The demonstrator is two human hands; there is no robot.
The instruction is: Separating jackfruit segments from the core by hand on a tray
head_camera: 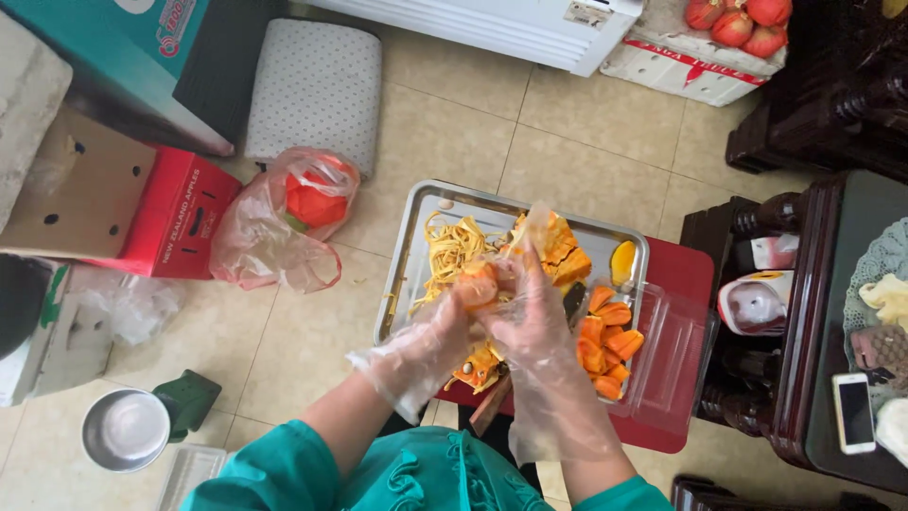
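Over tray (pixel 409 248): gloved left hand (pixel 445 317) and right hand (pixel 530 317), both grips closed on orange fruit (pixel 476 275); cut pieces (pixel 605 343) right of tray.

A low red counter (pixel 683 270) stands on the tiled floor (pixel 454 123). On it lie a metal tray (pixel 416 222) and a clear plastic box (pixel 673 355).

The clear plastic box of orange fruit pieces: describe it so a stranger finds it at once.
Start at the red stool on the tiled floor. On it, right of the metal tray, sits the clear plastic box. Unlike the tray, it is see-through, with its lid open.
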